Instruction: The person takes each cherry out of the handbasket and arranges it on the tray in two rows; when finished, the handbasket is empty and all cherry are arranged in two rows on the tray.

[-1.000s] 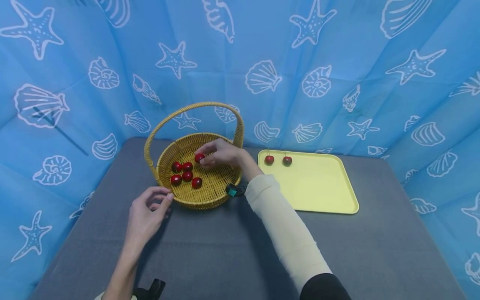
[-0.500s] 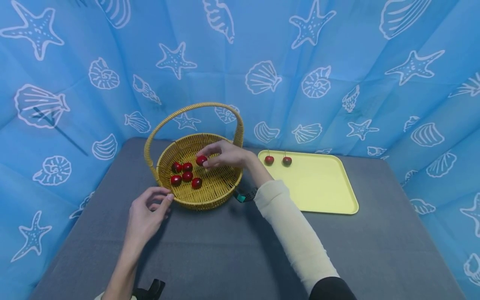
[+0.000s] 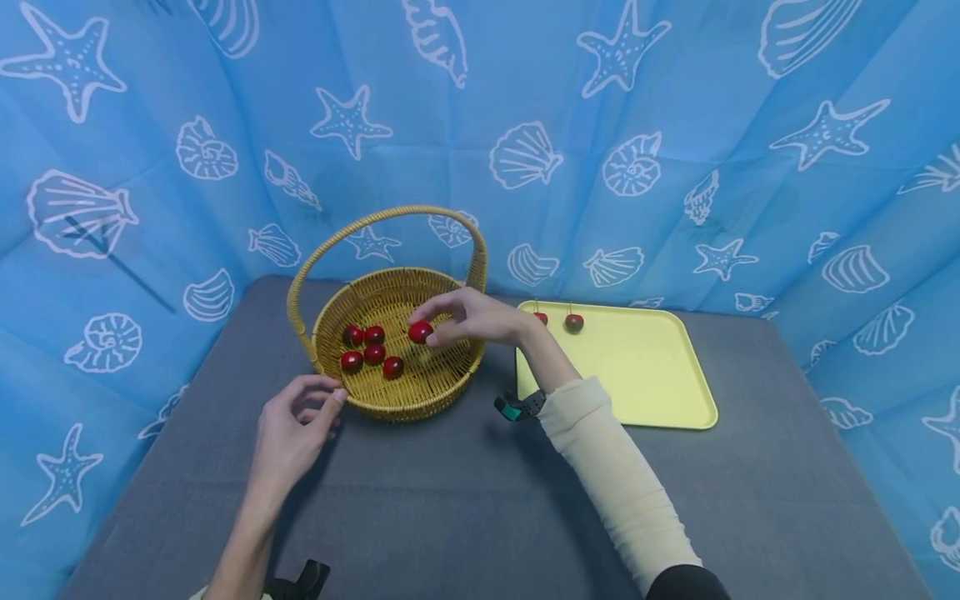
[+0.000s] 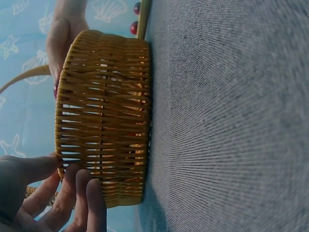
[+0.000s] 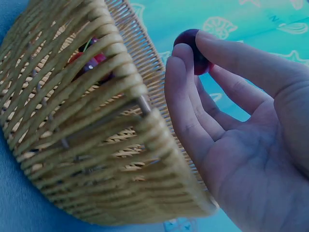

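Right hand (image 3: 476, 318) pinches cherry (image 3: 419, 332) — left hand (image 3: 295, 423) holds basket (image 3: 405, 408).

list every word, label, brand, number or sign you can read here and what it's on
None can be read.
Blue curtain: outlines of shells and starfish, no legible lettering; a small dark mark in the right wrist view is too blurred to tell.
Black strap at the right wrist: teal patch, too small to read.
Basket, yellow tray and the cherry in the right hand: no text visible.
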Tool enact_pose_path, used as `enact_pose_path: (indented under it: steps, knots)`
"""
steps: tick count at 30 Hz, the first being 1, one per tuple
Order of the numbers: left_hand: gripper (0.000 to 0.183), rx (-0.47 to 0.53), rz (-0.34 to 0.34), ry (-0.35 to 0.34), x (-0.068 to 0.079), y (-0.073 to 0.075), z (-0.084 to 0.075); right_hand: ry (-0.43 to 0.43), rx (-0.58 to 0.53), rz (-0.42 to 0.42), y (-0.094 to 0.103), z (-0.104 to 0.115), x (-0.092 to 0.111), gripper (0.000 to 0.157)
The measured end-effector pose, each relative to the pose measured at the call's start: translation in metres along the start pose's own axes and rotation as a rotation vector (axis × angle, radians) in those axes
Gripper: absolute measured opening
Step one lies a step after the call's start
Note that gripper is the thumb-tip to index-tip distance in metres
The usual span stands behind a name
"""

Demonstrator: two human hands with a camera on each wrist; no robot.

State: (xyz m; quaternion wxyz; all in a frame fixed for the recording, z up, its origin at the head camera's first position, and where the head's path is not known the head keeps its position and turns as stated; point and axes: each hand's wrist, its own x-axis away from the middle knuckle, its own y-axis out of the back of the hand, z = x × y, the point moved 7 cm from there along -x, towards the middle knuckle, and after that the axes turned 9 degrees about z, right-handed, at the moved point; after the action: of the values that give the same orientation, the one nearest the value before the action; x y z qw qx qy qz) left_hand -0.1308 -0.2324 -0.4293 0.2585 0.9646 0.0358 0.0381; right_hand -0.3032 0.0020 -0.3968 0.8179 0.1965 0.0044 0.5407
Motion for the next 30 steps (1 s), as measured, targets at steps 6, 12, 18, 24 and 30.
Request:
enact_pose_path:
  steps: [6, 12, 18, 24, 30]
  knots:
    - [0.033, -0.009, -0.004, 0.012, 0.000, -0.001, 0.000, 0.014, -0.006, -0.027, 0.005, 0.001, 0.024, 0.040]
    - [0.033, -0.021, 0.000, 0.027, 0.000, -0.001, 0.000, 0.024, -0.036, -0.064, 0.014, -0.002, 0.050, 0.039]
    - [0.031, -0.018, -0.012, 0.007, -0.001, -0.001, 0.000, 0.025, -0.074, -0.085, 0.024, -0.005, 0.079, 0.040]
    - [0.032, -0.013, -0.017, -0.007, 0.000, -0.001, 0.001, 0.020, -0.102, -0.121, 0.037, -0.012, 0.113, 0.040]
    - [0.031, -0.014, -0.017, -0.002, 0.000, -0.001, 0.001, -0.077, -0.036, -0.234, 0.059, -0.036, 0.150, 0.041]
